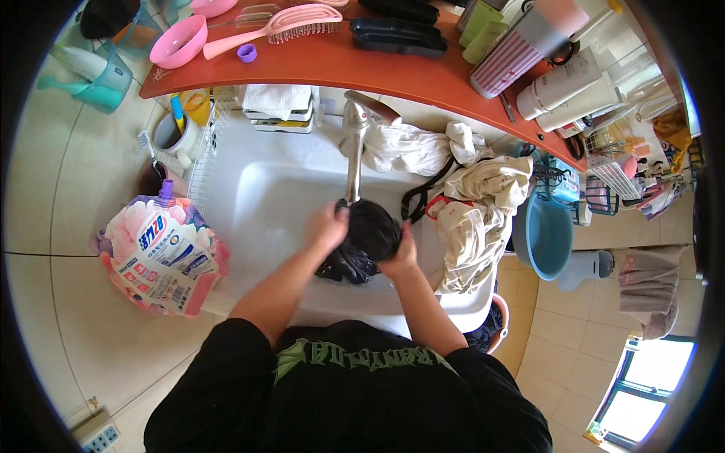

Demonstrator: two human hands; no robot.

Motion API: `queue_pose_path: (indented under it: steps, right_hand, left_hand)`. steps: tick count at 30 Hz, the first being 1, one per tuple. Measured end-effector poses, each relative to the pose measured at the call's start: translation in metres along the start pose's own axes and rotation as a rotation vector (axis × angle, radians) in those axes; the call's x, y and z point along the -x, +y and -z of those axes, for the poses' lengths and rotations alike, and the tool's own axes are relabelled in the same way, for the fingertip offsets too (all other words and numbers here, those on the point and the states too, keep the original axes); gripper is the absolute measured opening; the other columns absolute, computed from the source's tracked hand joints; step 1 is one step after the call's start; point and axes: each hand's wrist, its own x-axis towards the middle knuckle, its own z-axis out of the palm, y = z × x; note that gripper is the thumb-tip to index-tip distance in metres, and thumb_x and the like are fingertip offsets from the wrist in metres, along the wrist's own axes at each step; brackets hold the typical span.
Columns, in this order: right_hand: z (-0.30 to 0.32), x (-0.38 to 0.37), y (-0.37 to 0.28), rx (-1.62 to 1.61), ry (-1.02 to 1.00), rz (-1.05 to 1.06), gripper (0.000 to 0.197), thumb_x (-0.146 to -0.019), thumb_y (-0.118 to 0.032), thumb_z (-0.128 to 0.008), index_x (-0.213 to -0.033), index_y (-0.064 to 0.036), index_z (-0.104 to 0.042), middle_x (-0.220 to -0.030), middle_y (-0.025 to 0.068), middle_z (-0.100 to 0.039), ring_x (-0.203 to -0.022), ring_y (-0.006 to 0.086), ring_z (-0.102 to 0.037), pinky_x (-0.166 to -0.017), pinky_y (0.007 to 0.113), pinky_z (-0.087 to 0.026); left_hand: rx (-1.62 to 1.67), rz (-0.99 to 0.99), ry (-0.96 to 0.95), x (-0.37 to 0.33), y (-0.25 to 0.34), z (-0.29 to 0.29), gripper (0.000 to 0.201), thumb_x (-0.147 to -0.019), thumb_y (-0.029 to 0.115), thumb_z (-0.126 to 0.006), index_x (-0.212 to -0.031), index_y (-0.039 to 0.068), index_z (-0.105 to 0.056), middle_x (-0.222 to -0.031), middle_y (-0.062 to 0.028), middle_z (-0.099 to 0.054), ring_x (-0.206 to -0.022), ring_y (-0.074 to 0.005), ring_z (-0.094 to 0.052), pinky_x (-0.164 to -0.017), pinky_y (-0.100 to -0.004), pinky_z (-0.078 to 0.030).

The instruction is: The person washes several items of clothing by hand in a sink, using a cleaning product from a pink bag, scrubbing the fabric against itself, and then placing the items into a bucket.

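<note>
Beneath the metal faucet [353,158], a wet black cloth garment [371,230] is stretched between my two hands over the white sink [264,204]. My left hand [326,228] is closed on its left edge and looks slightly blurred. My right hand [401,251] grips the right edge, thumb up along the cloth. The lower part of the garment hangs bunched toward the basin floor. Cream-coloured clothes [472,226] lie heaped over the sink's right rim, near my right hand. A black strap [415,202] trails from them.
A red-brown shelf [317,57] spans above the sink, bearing a pink hairbrush [279,29], a pink bowl [179,41] and bottles [563,83]. A floral detergent pouch [162,253] stands at the left. To the right hangs a blue basin [550,238], with a pink bucket [498,325] below.
</note>
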Motion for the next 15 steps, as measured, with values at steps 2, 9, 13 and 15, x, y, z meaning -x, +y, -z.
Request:
queue_pose_path:
  steps: [2, 9, 13, 15]
  right_hand:
    - [0.019, -0.007, -0.026, 0.052, -0.006, 0.050, 0.059, -0.081, -0.049, -0.051, -0.126, -0.0117, -0.041, -0.115, 0.0042, -0.052, -0.100, 0.0280, -0.054, -0.089, 0.044, -0.041]
    - [0.046, -0.007, -0.017, 0.814, 0.274, -0.021, 0.060, -0.080, -0.037, -0.060, -0.126, -0.0091, -0.034, -0.114, 0.0068, -0.047, -0.090, 0.0200, -0.052, -0.071, 0.028, -0.044]
    - [0.068, -0.033, -0.008, 0.692, 0.278, 0.217, 0.045, -0.082, -0.030, -0.060, -0.117, -0.0063, -0.044, -0.104, 0.0041, -0.055, -0.086, 0.0127, -0.051, -0.066, 0.025, -0.043]
    - [0.040, -0.028, 0.007, 0.533, 0.205, 0.373, 0.042, -0.083, -0.028, -0.058, -0.117, -0.0078, -0.044, -0.107, 0.0050, -0.054, -0.089, 0.0164, -0.053, -0.069, 0.029, -0.044]
  left_hand:
    - [-0.094, 0.047, -0.010, -0.010, -0.041, 0.001, 0.034, -0.080, 0.036, -0.055, -0.100, 0.008, -0.057, -0.091, -0.0168, -0.059, -0.084, -0.0350, -0.056, -0.072, -0.0446, -0.045]
    - [-0.050, 0.100, -0.378, -0.003, -0.068, 0.003, 0.047, -0.067, 0.029, -0.065, -0.104, 0.002, -0.056, -0.096, -0.0220, -0.059, -0.094, -0.0346, -0.056, -0.080, -0.0386, -0.045]
    - [0.594, 0.263, -0.173, -0.004, -0.043, -0.014, 0.041, -0.064, 0.016, -0.062, -0.101, -0.001, -0.057, -0.092, -0.0186, -0.062, -0.088, -0.0286, -0.059, -0.077, -0.0355, -0.045]
    - [0.809, 0.242, -0.340, 0.017, -0.008, 0.003, 0.046, -0.063, 0.007, -0.063, -0.107, -0.005, -0.053, -0.093, -0.0112, -0.060, -0.086, -0.0190, -0.057, -0.078, -0.0304, -0.044]
